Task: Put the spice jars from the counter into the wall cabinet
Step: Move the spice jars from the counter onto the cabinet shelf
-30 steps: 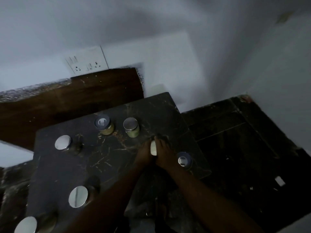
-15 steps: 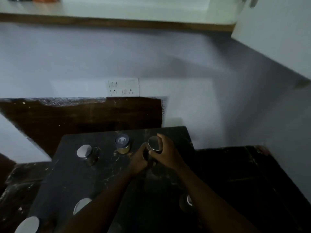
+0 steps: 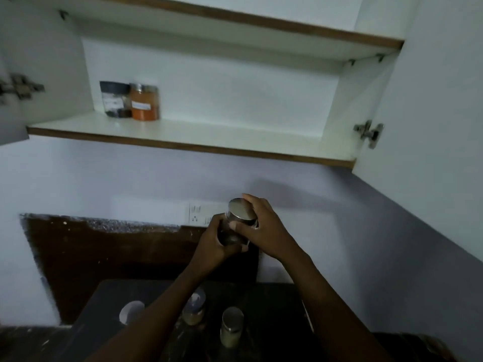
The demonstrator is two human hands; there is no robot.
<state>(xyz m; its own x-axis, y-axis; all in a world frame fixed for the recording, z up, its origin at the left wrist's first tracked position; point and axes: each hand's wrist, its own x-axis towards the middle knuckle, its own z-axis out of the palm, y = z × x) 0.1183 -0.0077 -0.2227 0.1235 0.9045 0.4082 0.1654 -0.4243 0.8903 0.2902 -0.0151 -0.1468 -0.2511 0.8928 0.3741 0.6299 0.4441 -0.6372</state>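
Both hands hold one dark spice jar with a silver lid (image 3: 239, 214) in the air, between the counter and the open wall cabinet. My left hand (image 3: 215, 246) wraps its lower body and my right hand (image 3: 264, 231) grips it just under the lid. On the cabinet's lower shelf (image 3: 209, 137) stand a black-lidded jar (image 3: 115, 99) and an orange jar (image 3: 144, 105), side by side at the left. Three more jars rest on the dark counter (image 3: 269, 309) below: a silver-lidded one (image 3: 131, 311), a blue-lidded one (image 3: 194, 307) and a pale one (image 3: 231, 329).
The cabinet doors hang open, the right door (image 3: 431, 100) close beside my right arm, the left door (image 3: 15, 74) at the frame's edge. A white socket plate (image 3: 200, 212) sits on the wall behind the held jar. An upper shelf (image 3: 261, 19) runs above.
The jar has been lifted off the counter in both hands and carried upward. My view has tilted up from the counter, so the open cabinet and its shelf now show.
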